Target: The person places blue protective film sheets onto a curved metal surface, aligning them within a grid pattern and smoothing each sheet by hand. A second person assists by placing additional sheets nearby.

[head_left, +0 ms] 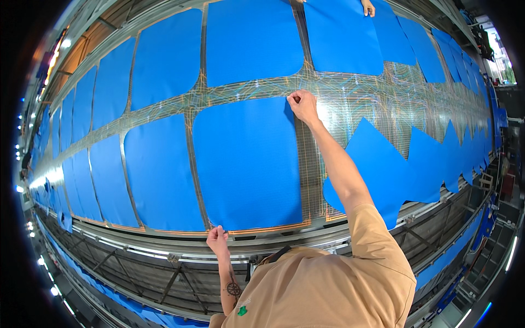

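Note:
A blue sheet [249, 164] with rounded corners lies on a long glossy table [339, 104] covered with coloured guide lines. At its far right corner, my right hand [304, 105] reaches out with the fingertips pinched on the edge. My left hand [217, 236] is closed at the sheet's near left corner, by the table's front rail. Between the two hands the sheet lies mostly flat. Its right edge runs beside a strip of bare lined surface.
More blue sheets [161, 172] lie in two rows to the left and along the far side. On the right, several blue sheets [377, 158] sit askew, some over the front edge. Another person's hand [368, 7] touches a far sheet [344, 38]. A metal rail [164, 251] borders the near side.

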### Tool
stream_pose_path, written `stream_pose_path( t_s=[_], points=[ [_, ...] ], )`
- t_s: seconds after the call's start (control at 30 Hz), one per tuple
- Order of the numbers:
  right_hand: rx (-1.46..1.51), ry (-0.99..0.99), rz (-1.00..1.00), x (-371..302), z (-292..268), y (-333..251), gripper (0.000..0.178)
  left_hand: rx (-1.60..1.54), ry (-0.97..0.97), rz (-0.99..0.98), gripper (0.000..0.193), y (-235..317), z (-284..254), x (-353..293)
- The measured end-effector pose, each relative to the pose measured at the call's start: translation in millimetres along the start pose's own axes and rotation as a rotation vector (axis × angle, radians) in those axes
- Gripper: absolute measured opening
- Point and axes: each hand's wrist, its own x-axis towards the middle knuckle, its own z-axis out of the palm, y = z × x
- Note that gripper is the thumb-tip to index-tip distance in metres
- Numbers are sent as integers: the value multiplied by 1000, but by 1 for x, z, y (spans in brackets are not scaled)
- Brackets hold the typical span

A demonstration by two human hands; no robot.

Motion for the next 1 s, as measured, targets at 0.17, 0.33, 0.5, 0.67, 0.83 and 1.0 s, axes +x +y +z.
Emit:
stream_pose_path(
  t_s=[0.17, 0.33, 0.5, 0.67, 0.83, 1.0],
  points=[
    [16, -29, 35, 0, -2, 0, 18, 4, 6, 0, 17, 1, 1, 0],
    [113, -37, 107, -1, -2, -3, 17, -4, 8, -9, 17, 2, 1, 0],
    [159, -42, 89, 0, -8, -4, 18, -13, -2, -7, 18, 2, 2, 0],
    [178, -79, 92, -1, -15, -8, 19, -27, -9, -9, 19, 1, 0, -1],
    [145, -107, 74, 1, -14, -2, 21, -11, 0, -27, 19, 7, 2, -5],
    [117, -102, 77, 1, -10, 2, 21, -16, 4, -23, 17, 6, 0, -3]
  ],
)
